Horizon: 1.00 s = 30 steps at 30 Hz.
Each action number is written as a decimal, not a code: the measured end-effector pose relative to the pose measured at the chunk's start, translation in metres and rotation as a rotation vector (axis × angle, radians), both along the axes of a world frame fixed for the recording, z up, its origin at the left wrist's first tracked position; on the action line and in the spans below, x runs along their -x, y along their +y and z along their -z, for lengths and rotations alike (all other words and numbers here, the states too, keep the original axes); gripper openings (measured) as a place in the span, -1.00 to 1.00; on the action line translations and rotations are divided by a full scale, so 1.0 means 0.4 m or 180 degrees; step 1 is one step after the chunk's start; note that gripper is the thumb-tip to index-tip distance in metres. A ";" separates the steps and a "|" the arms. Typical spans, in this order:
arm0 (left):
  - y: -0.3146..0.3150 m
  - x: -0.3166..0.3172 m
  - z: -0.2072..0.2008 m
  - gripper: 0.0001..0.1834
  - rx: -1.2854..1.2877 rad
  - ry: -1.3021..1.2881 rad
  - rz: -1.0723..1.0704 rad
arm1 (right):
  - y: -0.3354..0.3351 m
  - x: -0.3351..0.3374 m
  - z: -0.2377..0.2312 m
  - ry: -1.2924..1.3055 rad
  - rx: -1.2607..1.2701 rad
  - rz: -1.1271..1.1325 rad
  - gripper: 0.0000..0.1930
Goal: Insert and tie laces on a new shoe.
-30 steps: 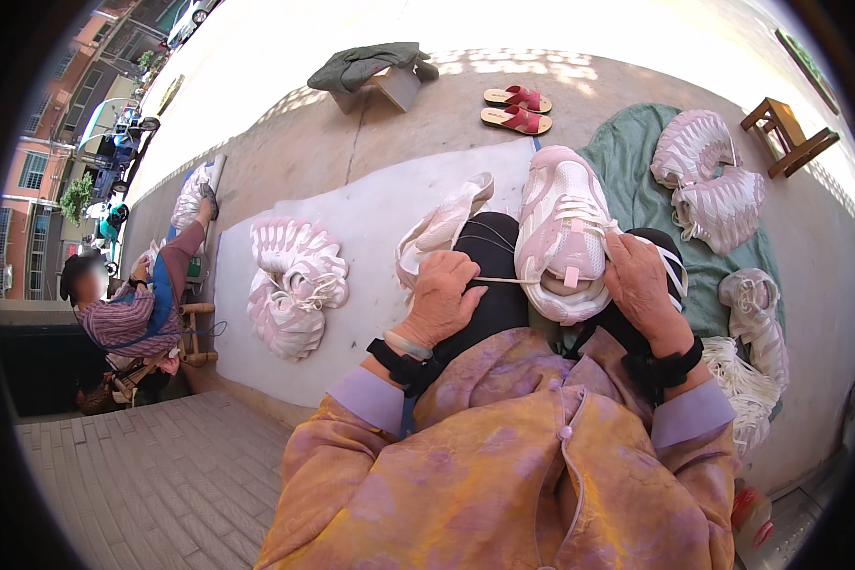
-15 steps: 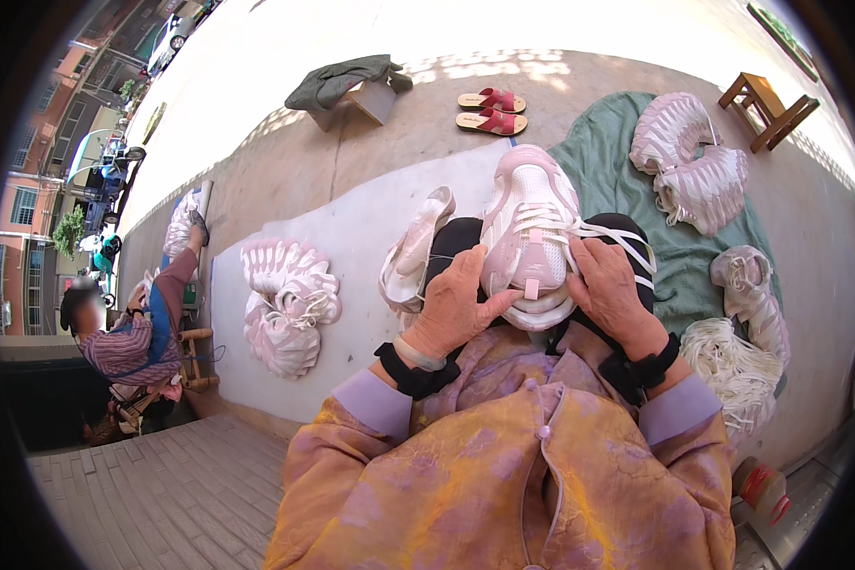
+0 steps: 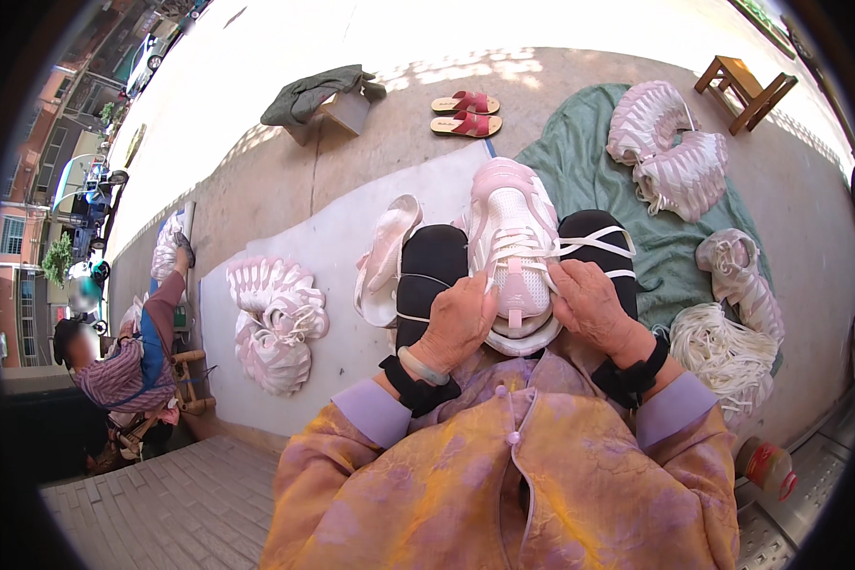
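A pink and white sneaker (image 3: pixel 515 204) rests between my black-covered knees, toe pointing away from me. White laces run through its upper part, and a loose lace (image 3: pixel 598 245) loops out over my right knee. My left hand (image 3: pixel 458 323) is closed at the left edge of the lacing, fingers curled and thumb pressed against it. On the opposite edge, my right hand (image 3: pixel 594 306) grips with thumb and fingers; its fingertips are partly hidden. Left of my knee lies another pink and white sneaker (image 3: pixel 388 261).
Bunched sneakers lie on the white sheet (image 3: pixel 347 223) and green cloth (image 3: pixel 589 142). A heap of white laces (image 3: pixel 722 356) sits at right. Red sandals (image 3: pixel 465 114), a cloth-topped box (image 3: pixel 337 114) and a wooden stool (image 3: pixel 746 90) stand beyond. Another person (image 3: pixel 128 366) sits at far left.
My left hand has curled its fingers in, its thumb moving up from beside the tongue to the lacing edge. My right hand stays at the opposite edge. The whole view has shifted slightly.
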<state>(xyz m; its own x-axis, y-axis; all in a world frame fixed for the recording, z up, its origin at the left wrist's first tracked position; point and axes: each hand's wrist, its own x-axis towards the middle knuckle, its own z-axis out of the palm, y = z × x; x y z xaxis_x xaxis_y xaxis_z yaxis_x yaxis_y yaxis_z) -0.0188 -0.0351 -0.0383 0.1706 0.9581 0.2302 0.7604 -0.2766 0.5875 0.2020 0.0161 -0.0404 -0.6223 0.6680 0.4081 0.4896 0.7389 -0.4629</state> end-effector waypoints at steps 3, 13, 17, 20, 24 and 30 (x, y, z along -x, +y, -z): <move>0.014 -0.011 -0.008 -0.84 0.0003 -0.0046 -0.0086 | 0.009 0.005 0.002 -0.0135 0.0092 0.0156 -0.59; 0.030 -0.045 0.009 -0.91 -0.0056 0.0819 -0.0335 | -0.013 -0.004 -0.012 -0.0100 0.0186 0.0350 -0.58; 0.027 -0.036 -0.008 -0.87 -0.0236 0.1208 0.0108 | -0.017 -0.004 -0.023 -0.0178 0.0377 0.0455 -0.58; 0.045 -0.036 -0.005 -0.89 -0.0320 0.1179 -0.0026 | -0.011 0.002 -0.021 0.0121 0.0523 0.0528 -0.60; 0.049 -0.016 -0.007 -0.87 -0.0112 0.0901 0.0005 | 0.001 0.028 -0.046 0.0069 0.0475 0.0448 -0.65; 0.035 -0.018 -0.036 -0.80 0.0260 0.0186 -0.0095 | -0.006 0.021 -0.047 0.0192 0.0498 0.0390 -0.67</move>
<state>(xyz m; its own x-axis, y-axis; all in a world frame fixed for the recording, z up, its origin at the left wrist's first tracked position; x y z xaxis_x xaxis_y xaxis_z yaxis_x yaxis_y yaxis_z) -0.0116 -0.0211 -0.0238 0.1527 0.9781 0.1416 0.8012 -0.2064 0.5616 0.1937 0.0139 -0.0217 -0.5102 0.7952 0.3275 0.5393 0.5925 -0.5984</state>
